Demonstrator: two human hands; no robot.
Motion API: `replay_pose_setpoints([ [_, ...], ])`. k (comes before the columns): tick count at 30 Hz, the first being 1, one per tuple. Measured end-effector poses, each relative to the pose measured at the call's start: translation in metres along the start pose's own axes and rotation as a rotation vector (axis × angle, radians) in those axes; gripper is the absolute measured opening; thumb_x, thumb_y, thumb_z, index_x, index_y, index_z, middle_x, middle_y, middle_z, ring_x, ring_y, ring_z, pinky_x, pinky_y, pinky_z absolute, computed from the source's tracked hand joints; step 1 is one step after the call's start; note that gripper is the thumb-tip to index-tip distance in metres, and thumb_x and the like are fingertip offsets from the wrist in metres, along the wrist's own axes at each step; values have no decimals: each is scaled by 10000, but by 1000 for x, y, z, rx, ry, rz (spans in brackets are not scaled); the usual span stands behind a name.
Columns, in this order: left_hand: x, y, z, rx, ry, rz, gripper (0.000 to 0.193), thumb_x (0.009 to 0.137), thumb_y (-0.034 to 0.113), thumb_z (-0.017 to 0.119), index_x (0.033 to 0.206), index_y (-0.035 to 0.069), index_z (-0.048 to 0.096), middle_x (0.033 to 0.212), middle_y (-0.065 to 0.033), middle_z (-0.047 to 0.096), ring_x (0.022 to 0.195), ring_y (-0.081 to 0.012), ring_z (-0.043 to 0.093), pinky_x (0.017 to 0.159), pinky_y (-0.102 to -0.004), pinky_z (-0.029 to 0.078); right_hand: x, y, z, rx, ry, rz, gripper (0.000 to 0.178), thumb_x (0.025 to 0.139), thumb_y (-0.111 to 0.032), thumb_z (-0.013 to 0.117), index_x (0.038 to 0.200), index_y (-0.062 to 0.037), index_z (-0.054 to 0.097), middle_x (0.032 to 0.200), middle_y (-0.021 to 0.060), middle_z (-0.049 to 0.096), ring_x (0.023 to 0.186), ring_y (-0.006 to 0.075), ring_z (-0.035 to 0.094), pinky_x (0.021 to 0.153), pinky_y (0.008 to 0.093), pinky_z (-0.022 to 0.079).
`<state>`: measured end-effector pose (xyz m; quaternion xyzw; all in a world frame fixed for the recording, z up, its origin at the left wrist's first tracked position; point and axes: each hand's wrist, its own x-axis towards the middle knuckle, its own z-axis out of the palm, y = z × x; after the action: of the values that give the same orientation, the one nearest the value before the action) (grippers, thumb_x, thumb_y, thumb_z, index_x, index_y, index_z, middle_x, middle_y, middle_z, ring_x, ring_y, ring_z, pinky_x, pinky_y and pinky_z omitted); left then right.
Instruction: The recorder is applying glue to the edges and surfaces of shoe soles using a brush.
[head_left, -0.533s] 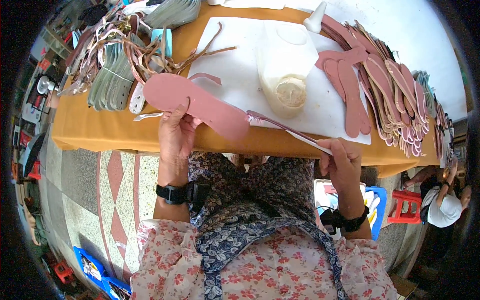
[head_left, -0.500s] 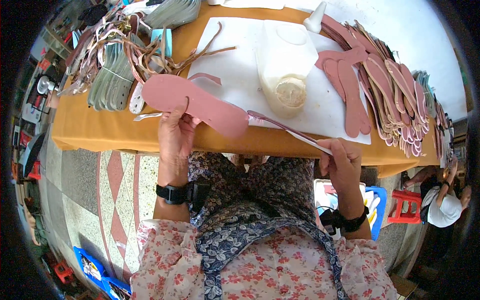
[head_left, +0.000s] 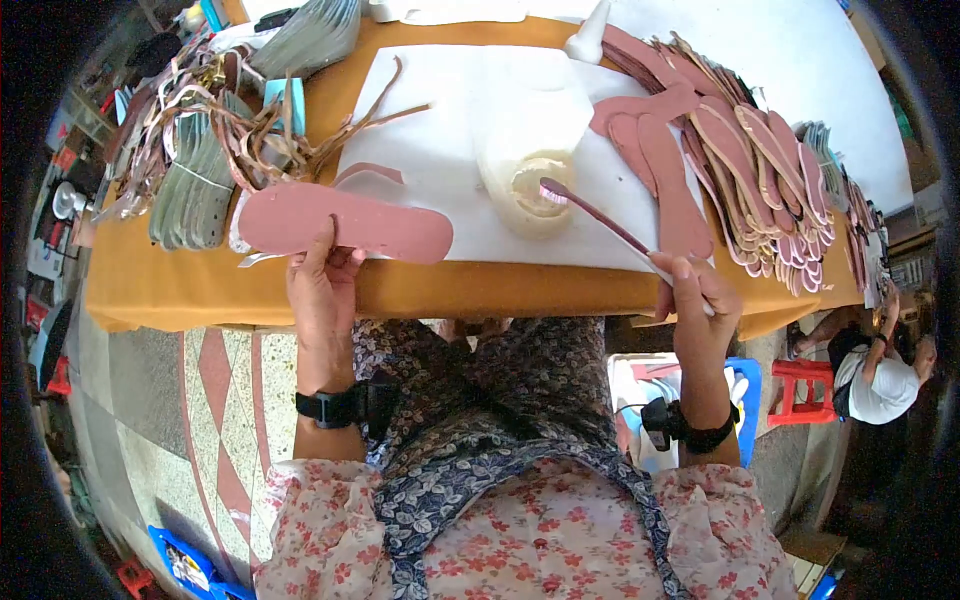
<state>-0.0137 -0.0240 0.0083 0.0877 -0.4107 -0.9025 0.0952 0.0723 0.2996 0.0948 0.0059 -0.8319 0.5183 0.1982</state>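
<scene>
My left hand (head_left: pixel 325 275) grips a pink sandal sole (head_left: pixel 370 225) near its middle, thumb on the upper face and fingers beneath. A toothbrush (head_left: pixel 610 228) with a dark handle is pinched in my right hand (head_left: pixel 695 300). Its bristled head is over the open mouth of a whitish plastic container (head_left: pixel 530 215); whether it touches what is inside I cannot tell. On the white sheet (head_left: pixel 430 100) behind the sole lies a loose pink strap (head_left: pixel 370 172). Several pink pieces shaped like soles (head_left: pixel 675 190) rest to the right of the container.
Stacked pink soles (head_left: pixel 760 160) fill the table's right side. Strips and straps (head_left: pixel 255 130) heap at the left beside clear-grey soles (head_left: pixel 190 190). A white nozzle bottle (head_left: pixel 588 35) stands at the back. Below right are a blue bin (head_left: pixel 745 395), a red stool (head_left: pixel 803 390) and a seated person (head_left: pixel 880 385).
The toothbrush has moved from the sole's right end up to the container's mouth. My left hand still holds the sole, now turned more level. The whole view has shifted slightly.
</scene>
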Motion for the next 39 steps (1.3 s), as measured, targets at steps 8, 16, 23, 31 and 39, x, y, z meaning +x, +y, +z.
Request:
replay_pose_setpoints([
  [8,0,-3,2,20,4,7,110,845,109,574,935,46,578,823,-46,618,696,-110,591,561,-224,496,9,-14,30,-414,-158,-438,77,793,-121,613,822,-49,613,647,65,585,540,217,576,479,312,449],
  [16,-1,-1,4,32,59,0,103,838,97,577,920,34,586,823,-53,623,672,-110,591,555,-226,500,16,-19,60,-775,-205,-734,188,794,-211,593,678,-111,483,556,24,443,469,183,517,424,312,409],
  [23,1,-4,1,14,52,13,118,840,108,579,929,31,584,824,-54,625,678,-113,594,558,-223,502,27,-19,76,-816,-311,-726,105,754,-175,532,691,-95,503,573,36,480,484,199,544,414,317,433],
  [31,2,-2,1,3,12,18,125,844,100,573,941,21,578,824,-53,624,686,-112,594,557,-221,509,35,-33,100,-946,-353,-690,184,806,-171,558,652,-73,534,510,68,491,427,229,536,363,329,401],
  [39,2,-3,-5,25,34,5,154,843,112,571,980,41,567,877,-22,596,717,-121,551,562,-251,444,56,-48,102,-813,-375,-760,236,794,-201,574,597,-71,570,491,109,537,462,241,578,397,348,441],
])
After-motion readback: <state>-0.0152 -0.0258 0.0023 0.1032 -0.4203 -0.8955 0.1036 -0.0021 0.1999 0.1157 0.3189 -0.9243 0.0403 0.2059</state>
